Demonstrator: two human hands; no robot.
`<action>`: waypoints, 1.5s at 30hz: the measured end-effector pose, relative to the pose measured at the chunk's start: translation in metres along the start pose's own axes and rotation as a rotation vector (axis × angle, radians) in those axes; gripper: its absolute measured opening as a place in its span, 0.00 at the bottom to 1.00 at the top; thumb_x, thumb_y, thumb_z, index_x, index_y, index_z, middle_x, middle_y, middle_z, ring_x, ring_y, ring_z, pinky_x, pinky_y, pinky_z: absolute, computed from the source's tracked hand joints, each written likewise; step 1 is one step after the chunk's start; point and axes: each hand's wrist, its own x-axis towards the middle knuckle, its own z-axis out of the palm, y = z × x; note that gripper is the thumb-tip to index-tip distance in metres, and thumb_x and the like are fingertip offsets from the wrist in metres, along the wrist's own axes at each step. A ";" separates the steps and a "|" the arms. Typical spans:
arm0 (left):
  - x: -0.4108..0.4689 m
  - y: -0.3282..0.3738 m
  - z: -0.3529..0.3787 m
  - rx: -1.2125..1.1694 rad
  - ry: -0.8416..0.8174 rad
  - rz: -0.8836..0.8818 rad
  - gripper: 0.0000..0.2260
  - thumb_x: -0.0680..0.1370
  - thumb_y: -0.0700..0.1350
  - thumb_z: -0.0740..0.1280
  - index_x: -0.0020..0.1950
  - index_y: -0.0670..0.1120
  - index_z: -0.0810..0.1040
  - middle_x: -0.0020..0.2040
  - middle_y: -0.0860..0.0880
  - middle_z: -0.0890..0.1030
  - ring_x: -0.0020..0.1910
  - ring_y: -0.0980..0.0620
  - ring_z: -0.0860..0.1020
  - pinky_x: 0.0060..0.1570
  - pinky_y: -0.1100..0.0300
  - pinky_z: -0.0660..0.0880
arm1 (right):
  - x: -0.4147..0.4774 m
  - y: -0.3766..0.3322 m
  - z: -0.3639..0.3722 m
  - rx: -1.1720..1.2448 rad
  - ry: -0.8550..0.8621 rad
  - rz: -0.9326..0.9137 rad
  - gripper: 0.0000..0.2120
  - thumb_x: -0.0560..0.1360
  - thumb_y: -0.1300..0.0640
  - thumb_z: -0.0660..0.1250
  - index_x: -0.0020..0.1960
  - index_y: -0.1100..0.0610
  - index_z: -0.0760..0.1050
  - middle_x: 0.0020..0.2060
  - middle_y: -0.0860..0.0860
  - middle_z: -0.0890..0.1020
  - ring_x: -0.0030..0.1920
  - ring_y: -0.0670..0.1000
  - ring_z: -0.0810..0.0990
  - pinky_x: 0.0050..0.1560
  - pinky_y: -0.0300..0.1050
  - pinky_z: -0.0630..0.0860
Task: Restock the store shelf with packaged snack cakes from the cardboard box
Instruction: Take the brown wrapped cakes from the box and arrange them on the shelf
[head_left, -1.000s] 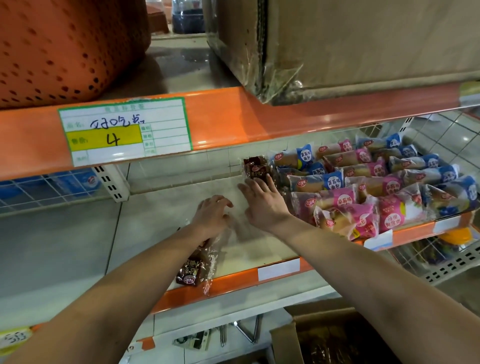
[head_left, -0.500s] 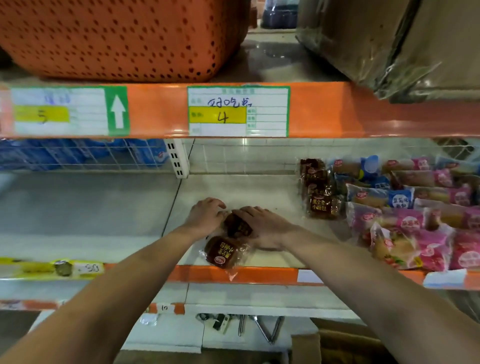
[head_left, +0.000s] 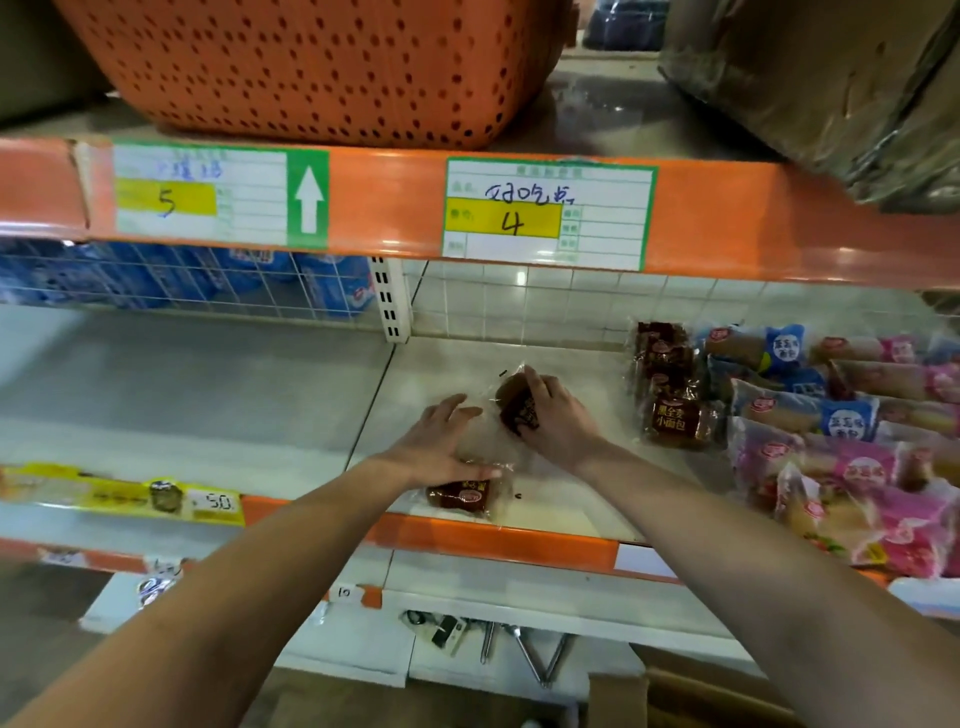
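Your right hand (head_left: 563, 423) is gripping a dark snack cake pack (head_left: 517, 408), with the fingers curled over its far end. The pack is tilting on end, low over the middle of the shelf (head_left: 467, 364); whether it is touching the surface cannot be told.

Your left hand (head_left: 441, 447) is lying flat with the fingers straight and slightly apart. It is pressing on the clear wrapper of a second dark pack (head_left: 460, 493), which is lying at the shelf's front edge just behind the orange lip.

A row of dark packs (head_left: 670, 395) is sitting just right of your right hand, running front to back. It is touching the blue and pink packs (head_left: 831, 415) beyond it.

A corner of the cardboard box (head_left: 675, 701) is showing below the shelf at the bottom of the view.

An orange basket (head_left: 311, 67) is sitting on the level above, and a price label (head_left: 545, 213) marked 4 is hanging on that level's front rail.
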 end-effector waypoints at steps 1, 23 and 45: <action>0.002 0.001 0.002 -0.029 0.020 -0.022 0.42 0.68 0.67 0.67 0.76 0.52 0.55 0.78 0.51 0.48 0.76 0.46 0.48 0.74 0.47 0.55 | -0.001 0.002 0.000 -0.010 0.012 0.001 0.39 0.77 0.51 0.65 0.78 0.55 0.45 0.70 0.57 0.65 0.66 0.59 0.70 0.64 0.53 0.71; 0.069 0.087 -0.003 -0.347 0.197 0.174 0.28 0.71 0.55 0.72 0.68 0.46 0.70 0.63 0.48 0.78 0.62 0.50 0.75 0.64 0.59 0.67 | -0.047 0.054 -0.041 -0.005 0.142 -0.082 0.42 0.76 0.51 0.67 0.79 0.53 0.42 0.71 0.55 0.62 0.69 0.57 0.65 0.68 0.53 0.68; 0.052 0.074 -0.023 -1.125 -0.060 0.048 0.24 0.76 0.29 0.59 0.67 0.49 0.64 0.59 0.40 0.73 0.52 0.44 0.77 0.55 0.54 0.76 | -0.045 0.049 -0.042 -0.186 0.244 -0.010 0.34 0.77 0.54 0.65 0.77 0.59 0.53 0.65 0.58 0.69 0.66 0.59 0.67 0.68 0.56 0.63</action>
